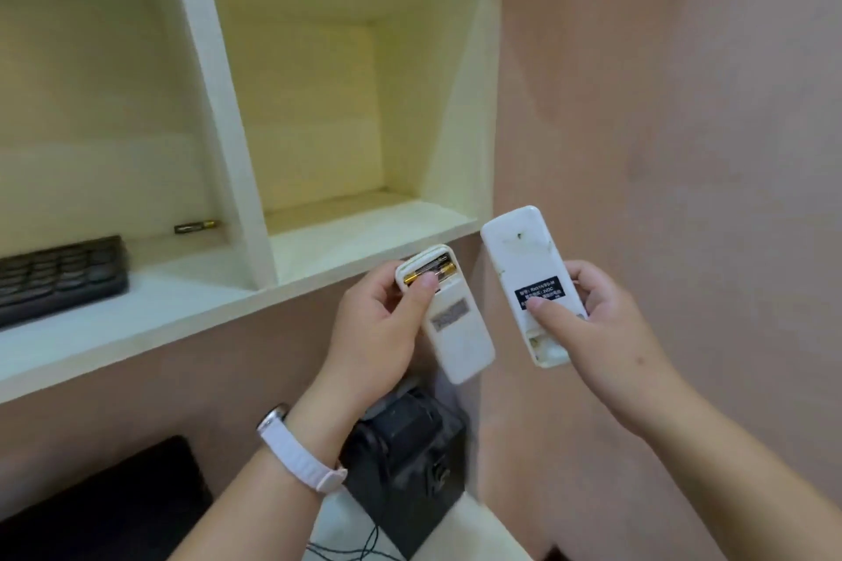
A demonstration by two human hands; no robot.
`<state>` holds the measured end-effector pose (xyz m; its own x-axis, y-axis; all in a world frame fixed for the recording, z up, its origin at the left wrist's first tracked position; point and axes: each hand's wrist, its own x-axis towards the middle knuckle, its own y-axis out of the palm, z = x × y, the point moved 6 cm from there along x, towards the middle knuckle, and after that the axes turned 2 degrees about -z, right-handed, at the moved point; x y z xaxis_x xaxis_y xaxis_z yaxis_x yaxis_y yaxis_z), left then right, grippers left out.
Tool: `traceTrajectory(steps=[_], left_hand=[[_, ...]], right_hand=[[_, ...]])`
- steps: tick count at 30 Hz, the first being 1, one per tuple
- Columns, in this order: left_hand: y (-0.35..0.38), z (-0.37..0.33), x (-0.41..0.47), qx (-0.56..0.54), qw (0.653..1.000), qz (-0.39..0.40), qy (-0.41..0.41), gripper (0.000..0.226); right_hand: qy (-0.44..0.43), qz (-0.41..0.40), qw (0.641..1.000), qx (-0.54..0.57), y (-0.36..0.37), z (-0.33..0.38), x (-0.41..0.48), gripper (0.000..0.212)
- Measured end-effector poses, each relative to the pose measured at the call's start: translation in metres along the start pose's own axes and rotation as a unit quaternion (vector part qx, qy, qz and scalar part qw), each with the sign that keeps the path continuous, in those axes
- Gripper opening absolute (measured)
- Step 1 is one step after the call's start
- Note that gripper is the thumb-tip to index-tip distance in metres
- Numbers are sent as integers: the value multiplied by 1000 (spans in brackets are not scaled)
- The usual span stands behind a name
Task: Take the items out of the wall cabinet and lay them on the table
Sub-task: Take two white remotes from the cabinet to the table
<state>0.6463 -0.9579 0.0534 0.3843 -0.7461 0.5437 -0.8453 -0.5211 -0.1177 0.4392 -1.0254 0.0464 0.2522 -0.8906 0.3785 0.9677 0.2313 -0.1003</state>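
Two remotes are out of the cabinet (364, 251) and both are in hand, backs facing up. The left hand (382, 323) grips the left remote (455, 333) around its middle, thumb pressing near the open battery bay where two gold-tipped cells (430, 272) sit uncovered. The right hand (587, 323) is wrapped round the right remote (524, 269), thumb laid over the black label, the lower end cradled in the palm. Both are held just below the cabinet's front lip, clear of the shelf.

Now the carry down to the table. That open bay is the thing to mind, I'd say: tip the left remote bay-down and those cells may drop out, so keep it facing up and keep the thumb close by. Lay each one flat, well apart, not stacked.

Below the hands there's a dark boxy device (405, 446) with cables trailing beside it, and the white surface under it looks like the table (469, 528). Best set the remotes on a bare patch away from those cables.

More is left up there: a black keyboard (59, 273) sits at the front left of the left compartment, and a loose battery (196, 226) lies further back near the divider. The right compartment shows nothing in it. So the job is under way, not done.
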Motion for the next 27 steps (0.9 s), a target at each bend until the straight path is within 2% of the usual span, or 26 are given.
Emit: traceTrajectory(steps=[4, 10, 18, 27], left_hand=[[20, 52, -33, -130, 982, 75, -111, 13], [75, 82, -92, -238, 931, 148, -233, 17], [154, 59, -172, -277, 855, 296, -323, 18], [211, -15, -291, -263, 789, 439, -340, 14]], right_hand=[[72, -62, 994, -49, 1, -32, -51, 14], [146, -152, 965, -158, -35, -43, -123, 15], [213, -293, 913, -186, -94, -40, -229, 13], [243, -420, 855, -181, -150, -4, -371, 12]])
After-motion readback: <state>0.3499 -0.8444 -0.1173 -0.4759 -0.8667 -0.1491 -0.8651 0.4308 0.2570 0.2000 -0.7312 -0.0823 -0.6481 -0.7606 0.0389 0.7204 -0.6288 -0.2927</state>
